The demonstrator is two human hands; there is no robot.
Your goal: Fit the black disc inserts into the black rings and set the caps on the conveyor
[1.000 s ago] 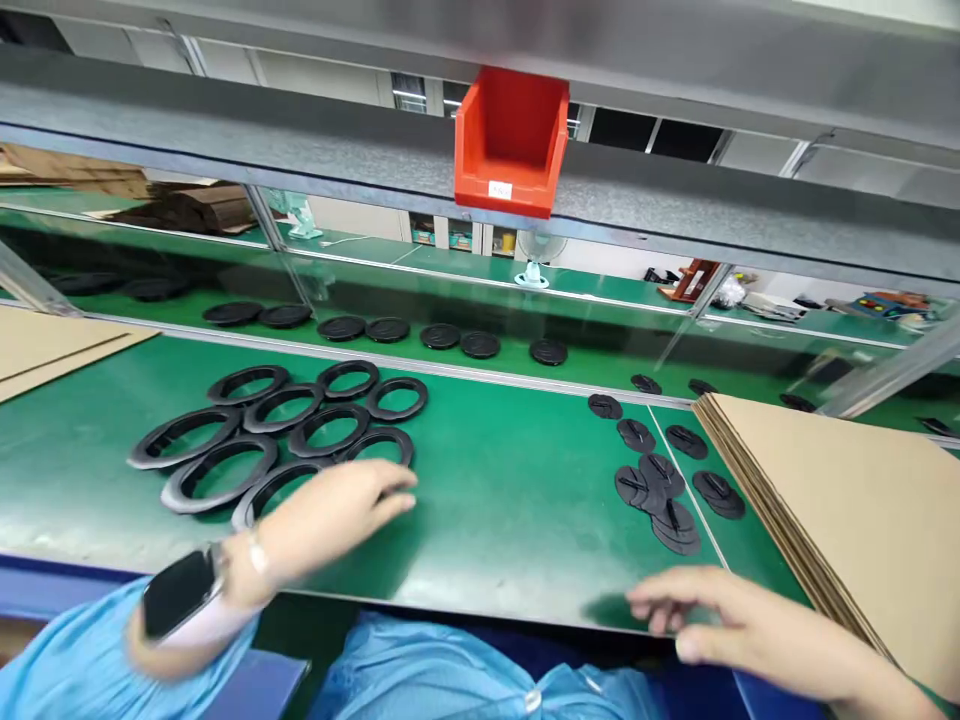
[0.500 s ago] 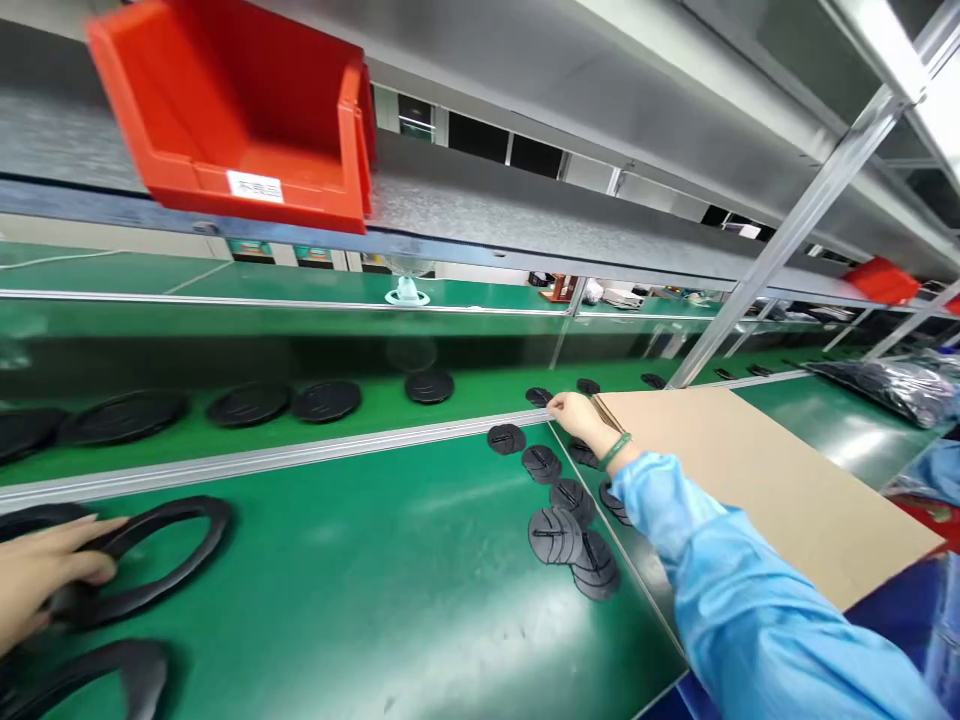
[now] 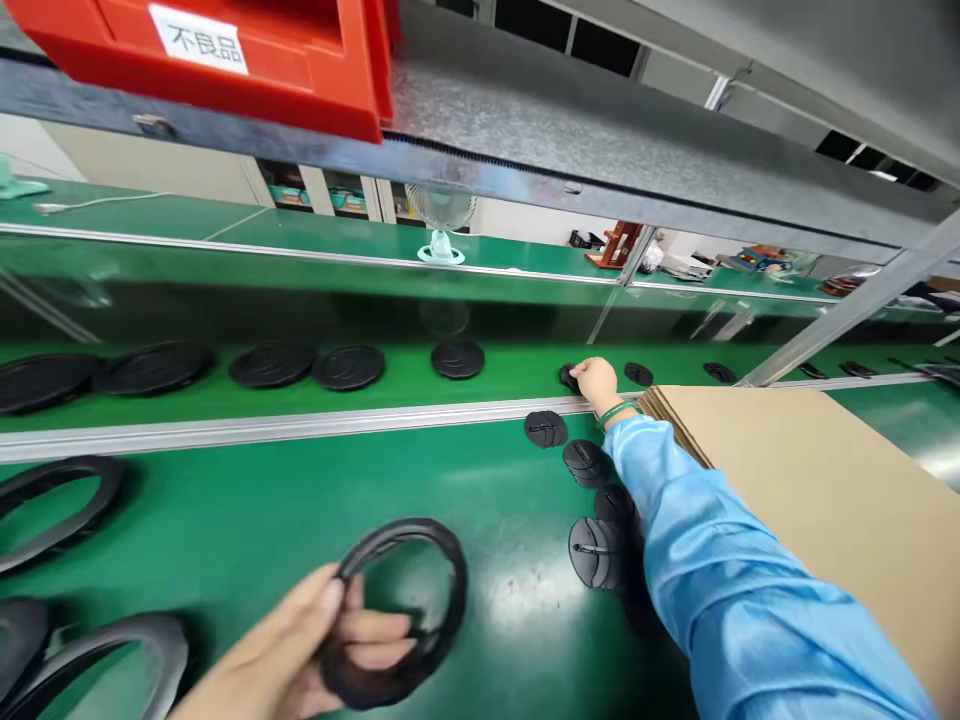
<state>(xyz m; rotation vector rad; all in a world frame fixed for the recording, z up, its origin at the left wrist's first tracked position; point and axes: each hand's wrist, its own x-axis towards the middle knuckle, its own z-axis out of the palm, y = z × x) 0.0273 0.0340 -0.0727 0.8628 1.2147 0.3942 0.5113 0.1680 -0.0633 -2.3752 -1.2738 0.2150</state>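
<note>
Near the bottom of the view my left hand (image 3: pixel 322 640) grips a black ring (image 3: pixel 450 600), its thumb on the near side and fingers curled through the opening. The ring is tilted above the green tabletop. My right hand (image 3: pixel 596 380), in a blue sleeve, reaches to the green conveyor belt (image 3: pixel 517 370). Its fingers are closed on the edge of a small black disc (image 3: pixel 568 377) there. Several black discs with a slotted bar, such as this disc (image 3: pixel 545 429), lie on the tabletop beside my right forearm, which hides some of them.
More black rings (image 3: pixel 112 490) lie on the left of the green table (image 3: pixel 262 530). Several larger black round pieces (image 3: pixel 349 368) sit along the belt. A stack of cardboard sheets (image 3: pixel 795 480) is at the right. Overhead is a metal shelf (image 3: pixel 525 120) with a red bin (image 3: pixel 300 70).
My left hand has picked up a black ring from the left and brought it toward the middle. My right hand has reached onto the belt to a disc. The view has shifted.
</note>
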